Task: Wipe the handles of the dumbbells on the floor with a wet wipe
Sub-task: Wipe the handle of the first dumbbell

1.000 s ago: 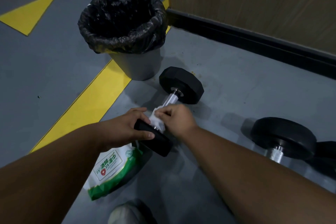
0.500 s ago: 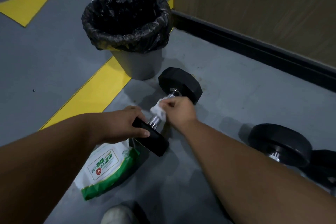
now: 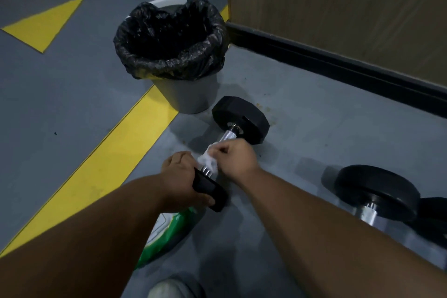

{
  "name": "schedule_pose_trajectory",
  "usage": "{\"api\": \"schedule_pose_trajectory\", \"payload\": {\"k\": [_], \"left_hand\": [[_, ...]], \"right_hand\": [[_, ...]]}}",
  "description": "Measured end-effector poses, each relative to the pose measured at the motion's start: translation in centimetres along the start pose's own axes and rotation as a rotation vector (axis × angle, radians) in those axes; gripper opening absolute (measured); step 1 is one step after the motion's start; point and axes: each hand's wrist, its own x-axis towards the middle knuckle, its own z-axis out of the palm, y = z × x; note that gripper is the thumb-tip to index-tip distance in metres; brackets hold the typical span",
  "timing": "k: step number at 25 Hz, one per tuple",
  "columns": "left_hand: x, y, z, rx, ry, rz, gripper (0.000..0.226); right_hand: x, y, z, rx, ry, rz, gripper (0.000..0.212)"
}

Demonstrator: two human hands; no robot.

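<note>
- Near the middle of the head view, a dumbbell lies on the grey floor, its chrome handle running from lower left to upper right between two black hexagonal end weights.
- At its lower end, the left hand grips the near end weight, fingers curled over the top edge and thumb along the lower side.
- Just right of that, the right hand is closed around a crumpled white wet wipe, which is wrapped on the handle close to the near weight (a short bare stretch of chrome shows on either side of it).
- Both forearms reach in from the bottom corners of the frame and meet at the dumbbell.
- Under the left forearm, in the lower centre, a green and white wipe packet lies flat on the floor, partly hidden by the arm and touching or nearly touching the near weight; I cannot tell which.
- At the right edge, a second dumbbell rests on the floor, well apart from the first, with one black weight and a stub of chrome handle visible; another dark weight sits just beside it at the frame's edge.
- Above the first dumbbell, in the upper centre, a grey bin lined with a black bag stands upright, near the far end weight.
- Broad yellow floor markings cross the left half of the frame.
- Along the upper right runs a wooden wall panel with a black skirting strip at its base.
- At the bottom centre, a pale shoe tip shows.
</note>
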Motion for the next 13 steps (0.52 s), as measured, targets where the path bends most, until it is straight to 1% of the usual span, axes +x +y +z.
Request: {"api": "schedule_pose_trajectory", "payload": {"k": [3, 4, 5, 7, 9, 10, 11, 12, 13], "left_hand": [[0.0, -0.1, 0.1, -0.008, 0.002, -0.002, 0.093], [0.0, -0.1, 0.2, -0.009, 0.006, 0.002, 0.091], [0.0, -0.1, 0.1, 0.000, 0.001, 0.003, 0.089], [0.2, -0.3, -0.1, 0.027, -0.003, 0.014, 0.084], [0.2, -0.5, -0.2, 0.032, -0.018, 0.014, 0.084], [0.2, -0.5, -0.3, 0.023, -0.020, 0.010, 0.083], [0.4, -0.4, -0.3, 0.023, -0.023, 0.006, 0.083], [0.3, -0.3, -0.3, 0.027, -0.027, 0.003, 0.083], [0.3, -0.4, -0.3, 0.022, -0.022, -0.006, 0.083]], "right_hand": [[2.2, -0.5, -1.4, 0.028, 0.220, 0.084, 0.010], [2.0, -0.3, -1.1, 0.039, 0.228, 0.099, 0.010], [1.5, 0.3, -0.3, 0.057, 0.193, 0.092, 0.011], [-1.0, 0.6, 1.4, 0.043, 0.048, 0.052, 0.012], [-2.4, 0.2, 1.7, -0.052, -0.096, -0.026, 0.013], [-1.6, -0.2, 1.1, -0.105, -0.112, -0.043, 0.013], [-0.6, -0.5, 0.2, -0.120, -0.076, -0.040, 0.014], [0.3, -0.8, -0.8, -0.094, -0.013, -0.014, 0.021], [1.3, -1.0, -1.5, -0.044, 0.070, 0.000, 0.032]]}}
